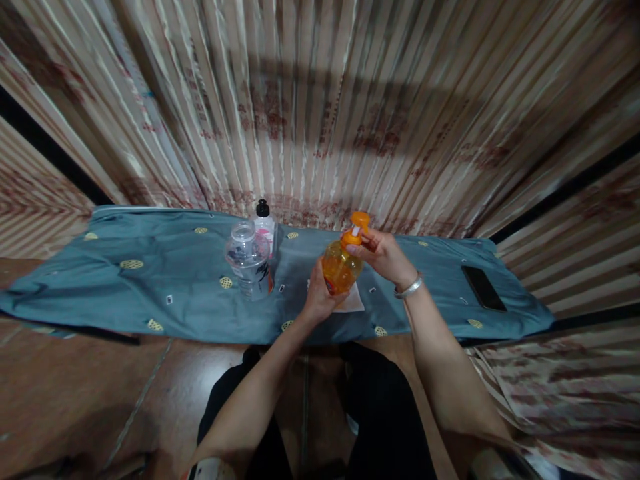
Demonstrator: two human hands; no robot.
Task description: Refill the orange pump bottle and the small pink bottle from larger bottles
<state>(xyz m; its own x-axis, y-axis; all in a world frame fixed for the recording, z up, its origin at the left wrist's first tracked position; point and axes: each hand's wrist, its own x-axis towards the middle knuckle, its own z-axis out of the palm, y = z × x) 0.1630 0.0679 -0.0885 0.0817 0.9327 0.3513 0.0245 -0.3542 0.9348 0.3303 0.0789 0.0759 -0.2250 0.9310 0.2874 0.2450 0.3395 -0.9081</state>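
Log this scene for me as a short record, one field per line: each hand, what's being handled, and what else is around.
Left hand: gripping the lower body of the orange bottle
Right hand: fingers on the bottle's orange top
Wrist: silver bracelet, right side
Near the bottle's base: white paper, partly hidden
Left of the bottle: clear plastic container, with a black-capped bottle behind it
Far right: dark phone, lying flat
Surface: blue-green cloth with yellow motifs
Backdrop: patterned, pleated curtain
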